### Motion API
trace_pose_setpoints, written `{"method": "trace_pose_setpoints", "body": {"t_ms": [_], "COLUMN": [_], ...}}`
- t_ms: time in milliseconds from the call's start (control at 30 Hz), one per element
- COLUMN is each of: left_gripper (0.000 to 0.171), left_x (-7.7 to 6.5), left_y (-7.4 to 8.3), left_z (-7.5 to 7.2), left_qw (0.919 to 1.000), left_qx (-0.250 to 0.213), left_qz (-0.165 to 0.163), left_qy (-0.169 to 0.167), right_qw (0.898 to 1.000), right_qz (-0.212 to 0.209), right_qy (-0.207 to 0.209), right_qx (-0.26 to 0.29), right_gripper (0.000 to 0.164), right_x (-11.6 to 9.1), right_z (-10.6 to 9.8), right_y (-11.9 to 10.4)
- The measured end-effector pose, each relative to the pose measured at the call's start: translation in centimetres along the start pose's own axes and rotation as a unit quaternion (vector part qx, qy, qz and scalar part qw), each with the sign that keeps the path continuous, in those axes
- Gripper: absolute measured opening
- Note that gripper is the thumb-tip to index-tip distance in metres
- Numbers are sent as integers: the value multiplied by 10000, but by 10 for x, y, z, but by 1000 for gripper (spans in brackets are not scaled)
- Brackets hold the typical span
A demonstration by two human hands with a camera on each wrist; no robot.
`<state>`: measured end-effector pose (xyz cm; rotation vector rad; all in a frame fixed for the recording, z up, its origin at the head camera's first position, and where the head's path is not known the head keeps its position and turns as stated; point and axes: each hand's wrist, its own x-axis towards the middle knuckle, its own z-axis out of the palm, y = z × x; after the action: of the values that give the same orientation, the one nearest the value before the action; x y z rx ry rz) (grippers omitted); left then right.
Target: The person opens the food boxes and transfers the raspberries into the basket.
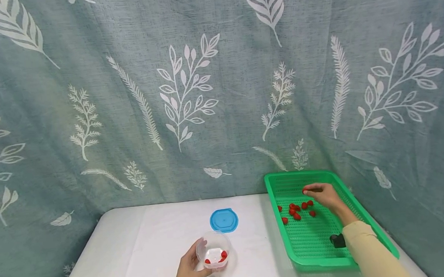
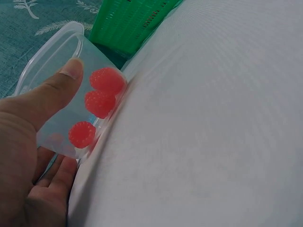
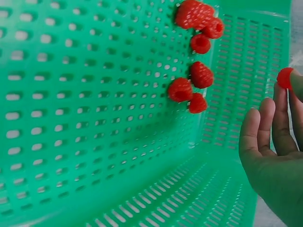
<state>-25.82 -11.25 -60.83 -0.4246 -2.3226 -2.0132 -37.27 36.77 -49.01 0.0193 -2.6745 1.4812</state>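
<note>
My left hand grips a clear plastic tub by its side on the white table. In the left wrist view the thumb lies along the outer wall, and several red raspberries sit at the tub's bottom. Over the far part of a green basket, my right hand pinches one raspberry between thumb and fingertips. Below it, more raspberries lie scattered on the basket's slotted floor, mostly toward its left side.
A round blue lid lies flat on the white table, just behind the tub. The basket's raised walls stand along the table's right side. Behind everything hangs a grey-green curtain with white leaf prints.
</note>
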Motion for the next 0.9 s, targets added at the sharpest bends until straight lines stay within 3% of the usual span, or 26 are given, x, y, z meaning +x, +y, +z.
{"method": "trace_pose_setpoints", "body": {"t_ms": [367,600,767,900], "left_gripper": [93,92,93,93], "left_x": [1,1,0,-1], "left_y": [-1,0,1,1], "left_z": [-2,-2,-2,-1], "left_qw": [10000,10000,10000,9999], "left_qx": [-13,-18,51,64], "left_qz": [-52,66,-45,-132], "left_qy": [2,31,4,-40], "right_qw": [9991,9980,9971,9957], "right_qz": [261,164,42,-296], "right_qy": [-232,-471,-590,-687], "right_qx": [-222,-381,-482,-542], "right_gripper": [34,37,38,39], "right_x": [1,1,-1,-4], "right_z": [0,-1,0,5], "right_y": [12,14,5,-19]}}
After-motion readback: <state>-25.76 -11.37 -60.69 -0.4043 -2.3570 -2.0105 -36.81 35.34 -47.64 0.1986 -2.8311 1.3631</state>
